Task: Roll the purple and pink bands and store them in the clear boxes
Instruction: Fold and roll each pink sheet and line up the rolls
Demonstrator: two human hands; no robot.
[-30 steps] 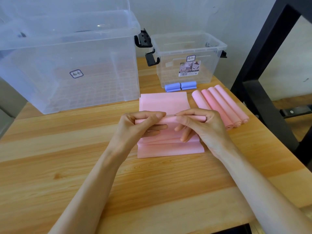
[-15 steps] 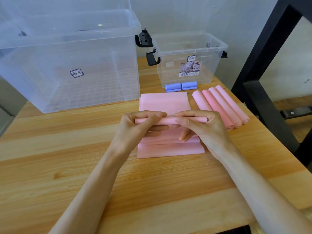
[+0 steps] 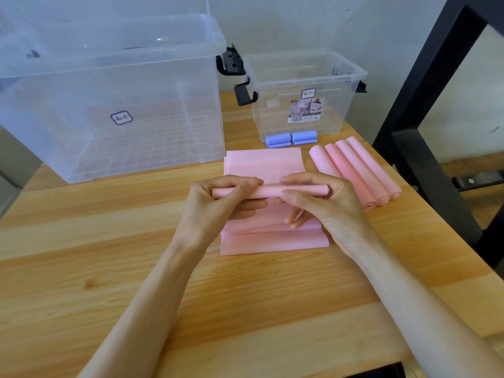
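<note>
A thin pink roll (image 3: pixel 270 191) is held just above the table, its loose tail lying in folds on the wood below (image 3: pixel 272 241). My left hand (image 3: pixel 215 205) pinches the roll's left end and my right hand (image 3: pixel 324 205) pinches its right end. Behind the roll a flat pink band (image 3: pixel 264 162) lies spread out. Several finished pink rolls (image 3: pixel 357 170) lie side by side to the right. Two folded purple bands (image 3: pixel 291 139) sit in front of the small clear box (image 3: pixel 305 94). A large clear box (image 3: pixel 109 96) stands at the back left.
The wooden table (image 3: pixel 136 268) runs wide toward me and to the left. A black metal frame (image 3: pixel 425 105) rises at the right edge. Black latches (image 3: pixel 231 62) stick out between the two boxes. A wall stands close behind them.
The roll has grown slightly thicker as both hands turn it, and the fingers have shifted round it. The folded tail below has barely moved.
</note>
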